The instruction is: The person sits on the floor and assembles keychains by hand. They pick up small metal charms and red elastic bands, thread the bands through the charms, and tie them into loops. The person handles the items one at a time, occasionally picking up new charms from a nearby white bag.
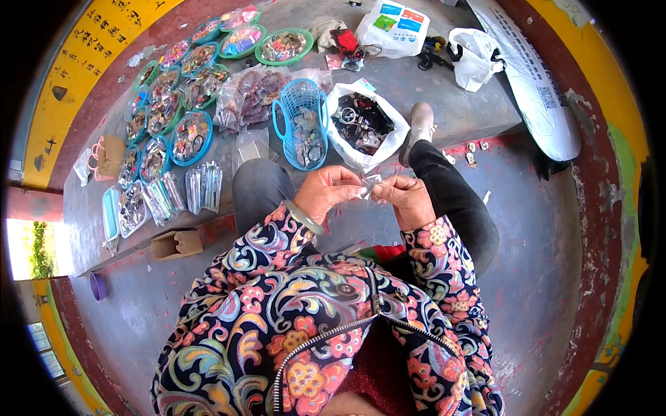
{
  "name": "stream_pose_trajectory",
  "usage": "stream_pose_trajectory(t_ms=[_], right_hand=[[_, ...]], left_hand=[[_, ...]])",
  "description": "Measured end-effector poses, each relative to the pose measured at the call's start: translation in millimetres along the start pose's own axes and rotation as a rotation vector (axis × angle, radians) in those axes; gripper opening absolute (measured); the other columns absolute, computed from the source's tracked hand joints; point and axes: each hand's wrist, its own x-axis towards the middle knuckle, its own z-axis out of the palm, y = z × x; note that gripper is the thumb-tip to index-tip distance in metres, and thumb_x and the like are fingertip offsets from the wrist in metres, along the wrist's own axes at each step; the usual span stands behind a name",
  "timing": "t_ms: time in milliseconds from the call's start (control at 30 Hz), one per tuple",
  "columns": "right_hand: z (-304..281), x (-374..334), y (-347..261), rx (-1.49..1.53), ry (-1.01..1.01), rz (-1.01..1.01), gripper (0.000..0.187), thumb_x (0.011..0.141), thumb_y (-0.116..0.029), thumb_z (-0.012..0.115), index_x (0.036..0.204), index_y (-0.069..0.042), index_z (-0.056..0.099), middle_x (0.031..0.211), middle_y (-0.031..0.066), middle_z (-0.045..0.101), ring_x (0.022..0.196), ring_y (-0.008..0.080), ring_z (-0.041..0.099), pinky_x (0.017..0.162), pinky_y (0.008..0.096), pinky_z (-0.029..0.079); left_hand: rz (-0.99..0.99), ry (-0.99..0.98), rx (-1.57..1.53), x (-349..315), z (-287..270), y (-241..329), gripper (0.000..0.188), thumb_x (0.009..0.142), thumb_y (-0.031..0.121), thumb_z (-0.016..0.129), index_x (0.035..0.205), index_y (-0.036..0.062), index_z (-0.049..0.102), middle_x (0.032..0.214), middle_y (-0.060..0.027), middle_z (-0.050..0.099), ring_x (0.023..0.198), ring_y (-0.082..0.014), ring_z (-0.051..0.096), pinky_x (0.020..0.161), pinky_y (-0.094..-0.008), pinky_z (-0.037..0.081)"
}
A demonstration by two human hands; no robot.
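Observation:
Over my lap, my left hand and my right hand are close together, both pinched on a small clear plastic bag. Thumbs and forefingers grip it from either side. Something small and shiny shows at the bag, too small to name. A bracelet circles my left wrist. Just beyond my hands, a white plastic bag stands open, full of dark small items. To its left is a blue plastic basket with small packaged pieces inside.
Several round baskets of small trinkets, one green-rimmed, cover the ledge at the far left. Bundles of slim packets lie nearer. A cardboard box sits below the ledge. White bags and a long silvery sheet lie far right.

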Motion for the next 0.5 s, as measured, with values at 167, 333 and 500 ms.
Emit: stream_pose_trajectory(t_ms=[167,333,500], right_hand=[[2,0,0,-0.03,0.018,-0.007,0.011,0.073,-0.005,0.066,0.081,0.002,0.064,0.072,0.007,0.063,0.067,0.0134,0.058,0.066,0.0247,0.046],[5,0,-1,-0.013,0.059,-0.057,0.014,0.076,-0.004,0.062,0.088,0.003,0.064,0.069,0.0056,0.061,0.066,0.0122,0.055,0.062,0.0228,0.042],[7,1,-3,-0.123,0.028,-0.155,0.022,0.078,-0.002,0.06,0.1,0.003,0.059,0.073,0.007,0.062,0.066,0.0116,0.056,0.061,0.0237,0.044]], left_hand=[[-0.037,0.007,0.01,0,-5,-3,0.015,0.078,0.006,0.062,0.09,-0.0025,0.061,0.08,-0.0083,0.063,0.073,-0.0125,0.059,0.069,-0.0227,0.044],[-0.002,0.087,0.03,1,-7,-1,0.014,0.079,0.008,0.061,0.087,-0.003,0.063,0.08,-0.0089,0.064,0.074,-0.0132,0.059,0.07,-0.024,0.045],[-0.019,0.088,0.023,3,-16,-6,0.015,0.078,0.009,0.062,0.087,-0.0028,0.063,0.081,-0.0089,0.064,0.074,-0.0129,0.059,0.071,-0.0239,0.045]])
